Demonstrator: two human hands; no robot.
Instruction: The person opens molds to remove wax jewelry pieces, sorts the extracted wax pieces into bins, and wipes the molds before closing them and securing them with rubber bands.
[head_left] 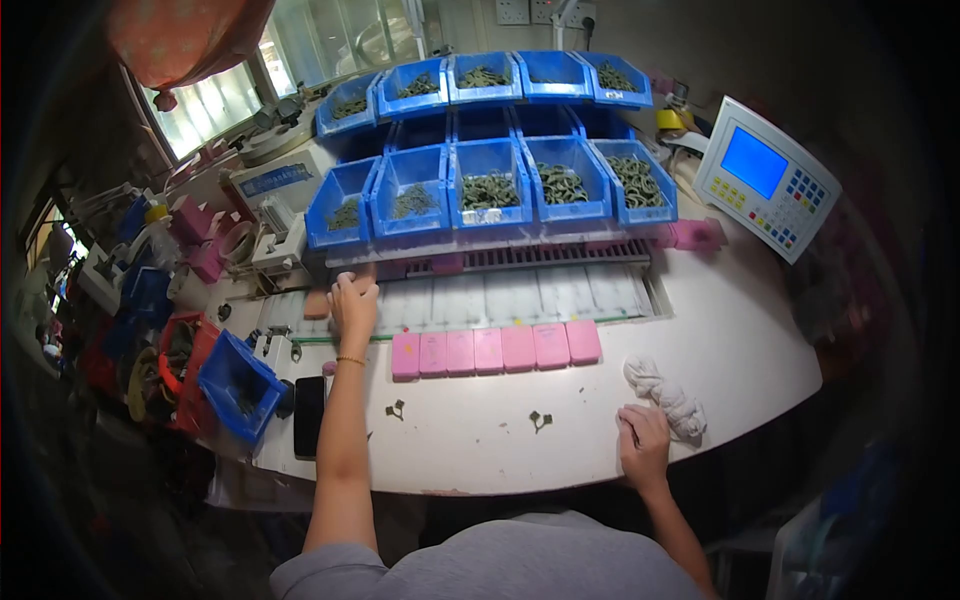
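Observation:
My left hand [354, 306] reaches to the back of the table, its fingers curled at the left end of a glass-like panel [480, 297]. What those fingers grip, if anything, is hidden. An orange-brown block [316, 305] lies just left of them. At the front right, my right hand [643, 440] rests closed on the table, with nothing visible in it, beside a twisted white cloth [665, 398]. A row of several pink blocks [488, 351] sits between the hands. Two small dark branched metal pieces, one left [396, 409] and one right [540, 421], lie in front of the row.
Blue bins [492, 180] holding small dark parts stand in tiers at the back. A control box with a blue screen [765, 175] leans at the right. A black phone [309, 418] lies left of my forearm, near a tilted blue bin [240, 388] at the table's edge.

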